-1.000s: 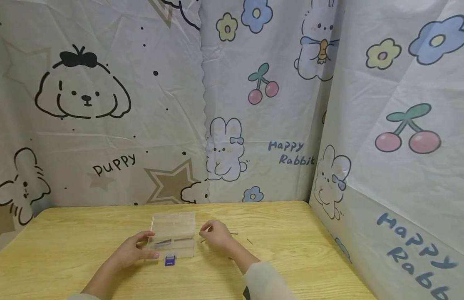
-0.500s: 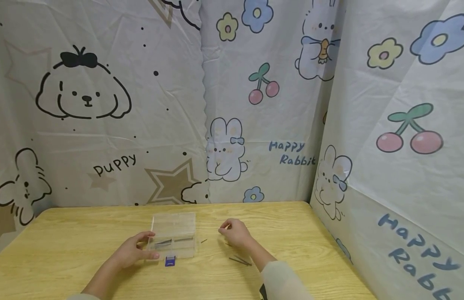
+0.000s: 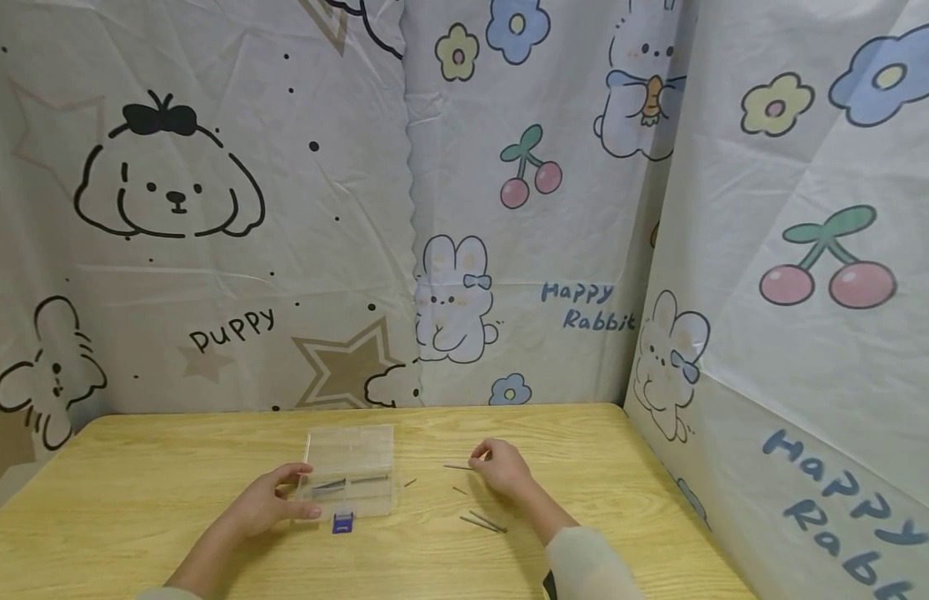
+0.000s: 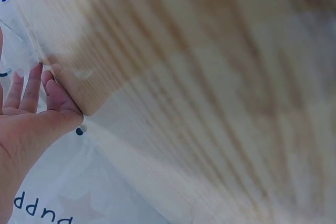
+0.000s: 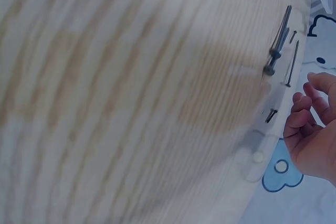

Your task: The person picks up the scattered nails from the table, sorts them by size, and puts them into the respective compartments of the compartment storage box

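A clear plastic storage box (image 3: 370,507) stands with its lid (image 3: 352,446) raised at the back and a blue latch (image 3: 342,523) at the front. Thin dark nails lie in its compartments. My left hand (image 3: 262,498) holds the box's left end, thumb at the front and fingers further back. My right hand (image 3: 503,468) is low over the table to the right, fingers loosely bent, close to a long nail (image 3: 457,467). In the right wrist view, the long nail (image 5: 293,64) and a short nail (image 5: 271,115) lie beside the fingertips; nothing shows in the hand.
Several long nails (image 3: 482,522) lie together in front of my right hand. Small short nails (image 3: 460,490) lie nearby, one (image 3: 410,483) just right of the box. Printed cloth (image 3: 344,208) hangs behind the wooden table (image 3: 172,450), and another sheet closes the right side.
My right hand has moved right, away from the box's side, uncovering the short nail beside it and the long nails in front. My left hand and the box stay in place.
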{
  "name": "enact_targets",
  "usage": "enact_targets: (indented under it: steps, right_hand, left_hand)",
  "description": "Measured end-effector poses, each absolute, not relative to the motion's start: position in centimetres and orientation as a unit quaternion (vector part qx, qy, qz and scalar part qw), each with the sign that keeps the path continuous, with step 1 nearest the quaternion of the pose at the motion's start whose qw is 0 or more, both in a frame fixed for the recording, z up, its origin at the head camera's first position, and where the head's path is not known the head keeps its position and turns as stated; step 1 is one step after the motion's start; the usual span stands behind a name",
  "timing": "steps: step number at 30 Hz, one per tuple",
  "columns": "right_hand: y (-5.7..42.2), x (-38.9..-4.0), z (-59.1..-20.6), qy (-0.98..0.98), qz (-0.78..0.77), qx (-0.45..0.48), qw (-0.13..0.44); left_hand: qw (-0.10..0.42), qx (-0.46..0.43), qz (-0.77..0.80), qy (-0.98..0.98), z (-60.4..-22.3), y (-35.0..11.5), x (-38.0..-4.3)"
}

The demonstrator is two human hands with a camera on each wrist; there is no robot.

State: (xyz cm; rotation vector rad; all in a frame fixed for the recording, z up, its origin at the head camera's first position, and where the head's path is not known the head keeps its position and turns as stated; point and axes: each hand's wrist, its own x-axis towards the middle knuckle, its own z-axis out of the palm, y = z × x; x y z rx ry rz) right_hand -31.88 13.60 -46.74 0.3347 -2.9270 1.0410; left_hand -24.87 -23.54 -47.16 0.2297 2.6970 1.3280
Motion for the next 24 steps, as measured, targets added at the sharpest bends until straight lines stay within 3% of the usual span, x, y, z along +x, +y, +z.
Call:
enact_targets:
  steps: [24]
  right_hand:
    - [14.1, -32.3, -48.4, -0.947, 0.302, 0.111, 0.014]
  left_hand:
    - [0.061, 0.08, 0.449, 0.888, -47.0, -23.4, -24.8]
